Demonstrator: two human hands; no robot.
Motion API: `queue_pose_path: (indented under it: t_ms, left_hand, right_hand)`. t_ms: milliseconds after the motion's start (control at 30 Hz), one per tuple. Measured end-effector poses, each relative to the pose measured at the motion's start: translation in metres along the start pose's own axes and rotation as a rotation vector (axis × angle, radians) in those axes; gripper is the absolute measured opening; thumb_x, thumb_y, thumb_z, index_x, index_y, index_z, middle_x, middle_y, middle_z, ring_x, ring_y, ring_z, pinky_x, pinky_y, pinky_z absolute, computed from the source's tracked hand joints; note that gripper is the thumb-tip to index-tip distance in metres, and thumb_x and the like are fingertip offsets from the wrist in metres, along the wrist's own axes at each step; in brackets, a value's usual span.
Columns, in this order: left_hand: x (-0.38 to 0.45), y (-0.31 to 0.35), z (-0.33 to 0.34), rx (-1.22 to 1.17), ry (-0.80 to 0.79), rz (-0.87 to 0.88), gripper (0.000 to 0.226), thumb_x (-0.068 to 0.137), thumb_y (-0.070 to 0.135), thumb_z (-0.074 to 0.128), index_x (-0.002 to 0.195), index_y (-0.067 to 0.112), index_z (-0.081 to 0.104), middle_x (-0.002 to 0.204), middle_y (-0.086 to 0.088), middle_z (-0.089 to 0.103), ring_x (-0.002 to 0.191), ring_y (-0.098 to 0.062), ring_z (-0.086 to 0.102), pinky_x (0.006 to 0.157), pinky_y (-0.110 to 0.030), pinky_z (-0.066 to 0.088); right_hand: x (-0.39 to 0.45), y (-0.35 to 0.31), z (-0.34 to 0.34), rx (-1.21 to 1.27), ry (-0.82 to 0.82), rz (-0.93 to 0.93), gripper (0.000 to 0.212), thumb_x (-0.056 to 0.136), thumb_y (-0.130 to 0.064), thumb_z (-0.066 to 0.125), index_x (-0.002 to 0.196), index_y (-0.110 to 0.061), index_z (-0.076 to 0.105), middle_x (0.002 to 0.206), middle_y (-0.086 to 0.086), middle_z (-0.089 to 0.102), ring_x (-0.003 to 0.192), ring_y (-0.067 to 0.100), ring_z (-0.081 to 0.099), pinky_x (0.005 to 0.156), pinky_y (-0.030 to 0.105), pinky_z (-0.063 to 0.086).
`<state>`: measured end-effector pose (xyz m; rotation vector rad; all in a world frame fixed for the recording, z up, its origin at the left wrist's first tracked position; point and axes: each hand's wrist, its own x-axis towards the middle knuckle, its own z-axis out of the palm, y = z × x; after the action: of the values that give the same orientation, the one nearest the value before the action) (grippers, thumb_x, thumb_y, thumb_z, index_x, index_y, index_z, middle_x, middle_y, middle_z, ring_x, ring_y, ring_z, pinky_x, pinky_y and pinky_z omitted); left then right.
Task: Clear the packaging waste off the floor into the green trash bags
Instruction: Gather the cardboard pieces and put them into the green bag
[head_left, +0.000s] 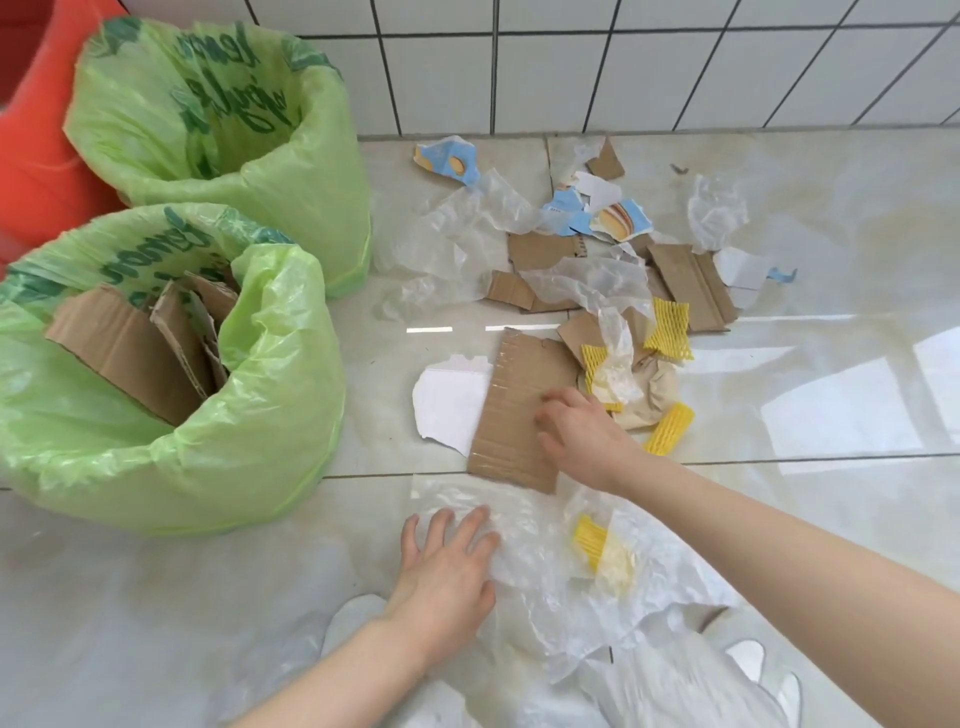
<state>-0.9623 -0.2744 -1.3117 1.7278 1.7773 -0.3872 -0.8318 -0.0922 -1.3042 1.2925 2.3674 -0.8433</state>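
Two green trash bags stand at the left: the near bag (270, 415) holds cardboard pieces, and the far bag (311, 171) stands open behind it. My right hand (582, 436) rests with curled fingers on the right edge of a taped brown cardboard piece (519, 410), which lies flat on the floor over a white paper scrap (447, 400). My left hand (447, 566) lies flat, fingers spread, on a clear plastic sheet (540, 561) near me. A yellow foam net (592, 540) sits under that plastic.
More cardboard scraps (685, 286), clear plastic film (457, 234), printed blue box pieces (618, 218) and yellow foam nets (667, 327) litter the tiled floor toward the white tiled wall (623, 67). An orange bin (36, 156) stands behind the bags.
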Motion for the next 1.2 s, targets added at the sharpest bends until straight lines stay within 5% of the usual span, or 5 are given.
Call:
queue_pose_path:
  t_ms: [200, 367, 600, 833, 1200]
  left_hand:
    - [0.025, -0.009, -0.034, -0.137, 0.310, -0.062, 0.055, 0.081, 0.060, 0.019, 0.117, 0.031, 0.049, 0.124, 0.013, 0.046, 0.124, -0.017, 0.032, 0.103, -0.041, 0.010]
    - [0.079, -0.036, -0.081, -0.223, 0.506, -0.042, 0.041, 0.087, 0.026, 0.052, 0.127, 0.021, 0.048, 0.133, 0.002, 0.046, 0.125, -0.022, 0.036, 0.100, -0.035, 0.029]
    - [0.122, -0.058, -0.101, -0.020, 0.227, -0.097, 0.085, 0.085, 0.029, 0.063, 0.150, 0.026, 0.008, 0.159, 0.001, 0.010, 0.145, -0.030, 0.007, 0.116, -0.043, 0.014]
    - [0.119, -0.069, -0.091, -0.019, 0.266, -0.134, 0.076, 0.080, 0.025, 0.067, 0.143, 0.027, 0.024, 0.128, -0.006, 0.041, 0.118, -0.030, 0.038, 0.096, -0.037, 0.037]
    - [0.109, -0.086, -0.096, -0.557, 0.303, -0.218, 0.023, 0.078, 0.001, 0.062, 0.094, 0.014, 0.071, 0.060, 0.002, 0.044, 0.058, -0.012, 0.044, 0.050, -0.018, 0.032]
  right_hand:
    - [0.005, 0.000, -0.005, 0.209, 0.149, 0.228, 0.031, 0.093, -0.020, 0.048, 0.120, -0.005, 0.052, 0.122, 0.013, 0.048, 0.110, 0.033, 0.051, 0.094, 0.041, 0.043]
    - [0.021, -0.005, -0.007, 0.351, 0.143, 0.486, 0.062, 0.089, -0.036, 0.060, 0.131, 0.002, 0.034, 0.133, 0.021, 0.040, 0.117, 0.040, 0.049, 0.099, 0.047, 0.043]
    - [0.045, -0.038, -0.008, 0.361, 0.113, 0.721, 0.109, 0.073, -0.048, 0.075, 0.145, -0.004, 0.006, 0.143, 0.017, 0.022, 0.127, 0.041, 0.034, 0.104, 0.045, 0.033]
    - [0.055, -0.052, 0.006, 0.464, 0.107, 0.622, 0.121, 0.068, -0.025, 0.084, 0.149, -0.018, -0.005, 0.139, 0.017, 0.030, 0.124, 0.038, 0.044, 0.097, 0.044, 0.043]
    - [0.023, -0.043, -0.024, 1.030, 0.036, 0.408, 0.024, 0.077, -0.015, 0.075, 0.097, -0.015, 0.064, 0.101, 0.009, 0.070, 0.091, 0.028, 0.068, 0.083, 0.041, 0.057]
